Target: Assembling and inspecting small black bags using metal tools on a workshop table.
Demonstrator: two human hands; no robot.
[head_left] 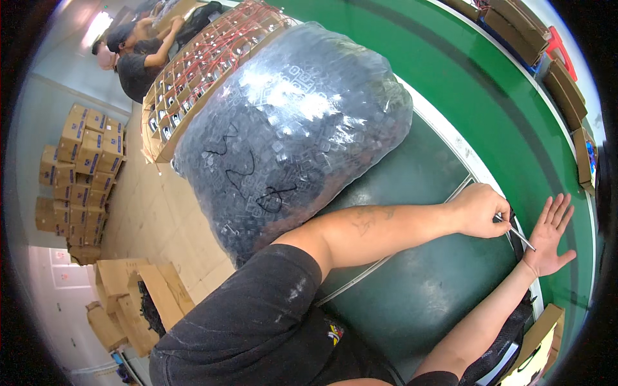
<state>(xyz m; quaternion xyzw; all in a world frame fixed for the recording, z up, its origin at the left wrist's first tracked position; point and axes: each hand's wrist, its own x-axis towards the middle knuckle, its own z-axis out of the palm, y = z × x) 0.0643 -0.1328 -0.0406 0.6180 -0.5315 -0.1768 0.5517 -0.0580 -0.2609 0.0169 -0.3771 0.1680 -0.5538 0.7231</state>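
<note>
My left hand is closed around a thin silver metal rod, whose exact kind I cannot make out. The rod slants down to the right, its tip close to my right wrist. My right hand is open, palm showing and fingers spread, with nothing in it. Black material shows partly behind the rod, between the hands. Along my right forearm lies a black mesh item with a grey strip, mostly hidden by the arm. Beneath both arms is the dark green tabletop.
A large clear plastic bag of small plastic pieces bulges beside my left arm, black cord on it. Behind stands a divided carton with metal parts and red wires. Open boxes line the green belt's far side. People work far left.
</note>
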